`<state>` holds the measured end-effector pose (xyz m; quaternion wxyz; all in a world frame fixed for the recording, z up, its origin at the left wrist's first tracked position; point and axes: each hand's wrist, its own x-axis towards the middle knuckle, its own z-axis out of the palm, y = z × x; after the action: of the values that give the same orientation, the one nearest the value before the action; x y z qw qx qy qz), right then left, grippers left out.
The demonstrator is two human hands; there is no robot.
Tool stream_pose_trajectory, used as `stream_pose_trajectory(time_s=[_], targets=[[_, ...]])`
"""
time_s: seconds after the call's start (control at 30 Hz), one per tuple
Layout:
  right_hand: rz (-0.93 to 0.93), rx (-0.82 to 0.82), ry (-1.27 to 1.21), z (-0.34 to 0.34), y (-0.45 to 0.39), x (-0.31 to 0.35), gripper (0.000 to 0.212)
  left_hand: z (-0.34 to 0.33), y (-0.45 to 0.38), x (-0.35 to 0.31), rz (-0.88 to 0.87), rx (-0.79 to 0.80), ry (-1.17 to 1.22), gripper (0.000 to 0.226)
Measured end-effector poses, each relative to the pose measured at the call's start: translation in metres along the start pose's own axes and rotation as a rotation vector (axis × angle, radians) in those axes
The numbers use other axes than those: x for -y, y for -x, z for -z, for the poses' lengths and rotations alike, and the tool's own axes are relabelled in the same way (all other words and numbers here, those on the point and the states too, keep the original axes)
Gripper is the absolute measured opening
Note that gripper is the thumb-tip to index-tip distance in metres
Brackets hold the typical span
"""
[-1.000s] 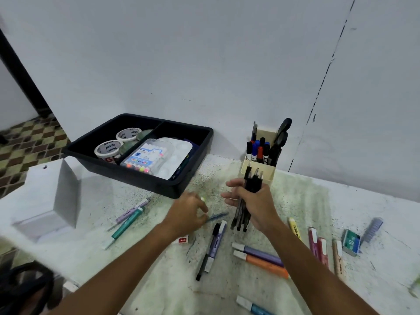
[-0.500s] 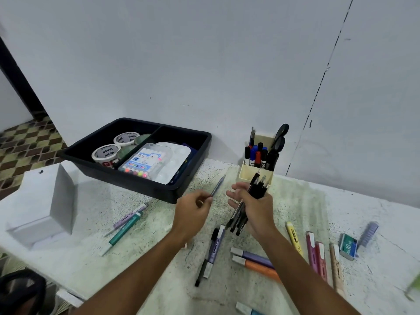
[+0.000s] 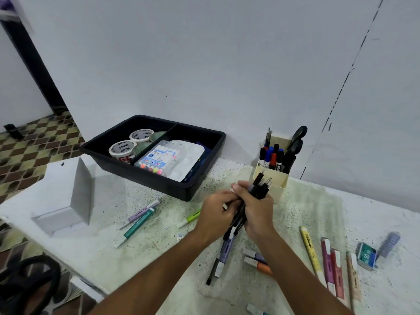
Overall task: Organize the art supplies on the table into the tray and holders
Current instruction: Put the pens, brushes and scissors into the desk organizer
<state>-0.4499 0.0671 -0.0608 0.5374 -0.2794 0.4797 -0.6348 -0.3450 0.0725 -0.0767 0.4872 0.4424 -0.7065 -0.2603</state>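
Both hands, right hand (image 3: pixel 258 211) and seemingly left hand (image 3: pixel 216 212), clutching pen bundle (image 3: pixel 259 189) just before cream holder (image 3: pixel 271 180)

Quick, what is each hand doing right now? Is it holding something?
Left hand: fingers curled against the bundle of pens, pinching at it.
Right hand: grips the bundle of pens.

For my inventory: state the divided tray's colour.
Black tray, clearest in the head view.
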Motion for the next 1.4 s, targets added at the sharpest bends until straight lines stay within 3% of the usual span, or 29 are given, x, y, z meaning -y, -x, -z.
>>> stream_pose_trajectory(time_s=[0.23,0.37,0.47,0.6,0.77,0.83,0.9,1.13,1.4], targets=[[0.070,0.089,0.172,-0.019,-0.002,-0.009,0.011,0.038,0.006,0.010,0.011,0.050,-0.058,0.030],[0.023,0.160,0.086,-0.024,-0.004,-0.002,0.012,0.067,0.015,0.027,0.060,-0.017,-0.183,0.020],[0.020,0.167,0.074,-0.023,-0.007,0.000,0.016,0.075,0.023,0.040,0.129,0.047,-0.274,0.020],[0.035,0.172,0.078,-0.014,-0.010,0.004,0.018,0.067,0.031,0.047,0.120,0.240,-0.375,0.036],[0.046,0.135,0.103,0.009,-0.012,0.008,0.017,0.046,0.028,0.041,0.029,0.727,-0.630,0.082],[0.045,0.122,0.110,0.019,-0.011,0.010,0.016,0.041,0.021,0.038,0.028,0.815,-0.683,0.098],[0.042,0.104,0.101,0.029,-0.012,0.012,0.016,0.039,0.017,0.039,0.072,0.851,-0.683,0.099],[0.028,0.083,0.109,0.044,-0.009,0.013,0.019,0.046,0.003,0.046,0.144,0.862,-0.685,0.079],[0.028,0.077,0.136,0.040,-0.005,0.014,0.019,0.024,0.018,0.049,0.025,0.395,-0.677,0.016]])
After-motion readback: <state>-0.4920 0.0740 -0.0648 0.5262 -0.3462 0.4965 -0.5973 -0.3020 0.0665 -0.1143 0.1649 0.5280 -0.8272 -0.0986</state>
